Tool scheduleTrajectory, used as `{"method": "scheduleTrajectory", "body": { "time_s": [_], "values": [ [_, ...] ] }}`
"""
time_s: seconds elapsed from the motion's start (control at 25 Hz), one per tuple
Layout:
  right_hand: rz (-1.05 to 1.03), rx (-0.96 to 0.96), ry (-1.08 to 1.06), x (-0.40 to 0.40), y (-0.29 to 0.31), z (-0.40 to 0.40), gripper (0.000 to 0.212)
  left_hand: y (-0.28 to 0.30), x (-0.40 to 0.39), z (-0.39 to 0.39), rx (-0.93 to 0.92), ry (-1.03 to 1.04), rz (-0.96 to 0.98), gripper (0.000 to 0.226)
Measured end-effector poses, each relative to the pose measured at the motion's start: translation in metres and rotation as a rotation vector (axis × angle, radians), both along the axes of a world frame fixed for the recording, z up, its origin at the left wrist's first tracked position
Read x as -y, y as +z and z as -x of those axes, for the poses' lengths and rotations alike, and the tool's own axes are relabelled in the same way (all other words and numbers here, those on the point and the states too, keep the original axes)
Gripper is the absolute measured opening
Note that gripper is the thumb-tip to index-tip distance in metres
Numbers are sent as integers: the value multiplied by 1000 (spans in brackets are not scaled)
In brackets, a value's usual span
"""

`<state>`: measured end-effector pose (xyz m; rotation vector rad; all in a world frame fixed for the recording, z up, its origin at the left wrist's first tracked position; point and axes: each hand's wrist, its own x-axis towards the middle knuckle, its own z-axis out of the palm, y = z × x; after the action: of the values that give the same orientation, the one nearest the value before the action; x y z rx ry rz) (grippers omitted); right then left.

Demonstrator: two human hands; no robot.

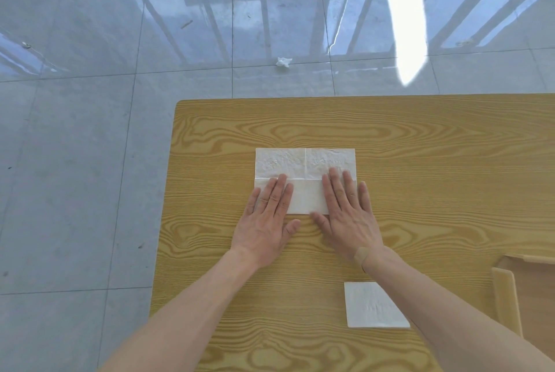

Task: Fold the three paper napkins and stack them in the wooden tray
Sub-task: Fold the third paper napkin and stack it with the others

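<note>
forearms bare, sleeveless | adhesive bandage [362, 255] on right wrist

The napkin [304, 175] lies mid-worktop [420, 146] ahead of me, my left hand [265, 218] flat on its near left part, my right hand [348, 212] on its near right. A folded napkin [365, 305] lies nearer me, to the right, partly under my right forearm. The tray [507, 299] sits further right, seemingly cut off by the frame edge. A crumpled scrap [283, 62] lies on the floor beyond the worktop.
</note>
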<state>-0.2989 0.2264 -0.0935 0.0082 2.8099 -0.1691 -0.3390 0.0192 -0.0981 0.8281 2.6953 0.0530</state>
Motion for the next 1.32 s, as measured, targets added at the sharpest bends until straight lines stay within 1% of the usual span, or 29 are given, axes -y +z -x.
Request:
{"method": "scheduleTrajectory", "body": {
  "time_s": [0.16, 0.28, 0.36, 0.44, 0.52, 0.6, 0.72, 0.8, 1.0, 1.16, 1.24, 1.32],
  "values": [
    [13, 16, -90, -28, 2, -10, 79, 3, 33, 6, 4, 50, 4, 73],
    [22, 26, -108, -38, 3, -14, 79, 5, 48, 9, 18, 59, 0, 74],
    [81, 5, -129, -37, 7, -13, 77, 7, 49, 10, 5, 63, -64, 74],
    [143, -75, -163, -36, 14, -10, 74, 11, 47, 13, -30, 111, -167, 71],
    [163, -168, -137, -36, 22, -2, 65, 17, 40, 24, -119, 138, -278, 61],
    [163, -184, -97, -35, 29, 10, 56, 22, 31, 40, -183, 138, -328, 48],
    [181, -135, -96, -31, 34, 24, 47, 28, 21, 58, -109, 157, -301, 41],
    [204, -142, -107, -30, 35, 28, 41, 28, 20, 62, -83, 157, -304, 34],
    [248, -190, -190, -25, 35, 36, 24, 27, 18, 64, -93, 191, -346, 21],
    [283, -215, -208, -25, 36, 36, 12, 31, 17, 65, -97, 220, -429, 8],
    [295, -239, -207, -25, 38, 34, 5, 33, 16, 65, -96, 233, -457, 5],
    [305, -266, -206, -24, 41, 33, 4, 36, 17, 65, -94, 238, -478, 4]
  ]
}}
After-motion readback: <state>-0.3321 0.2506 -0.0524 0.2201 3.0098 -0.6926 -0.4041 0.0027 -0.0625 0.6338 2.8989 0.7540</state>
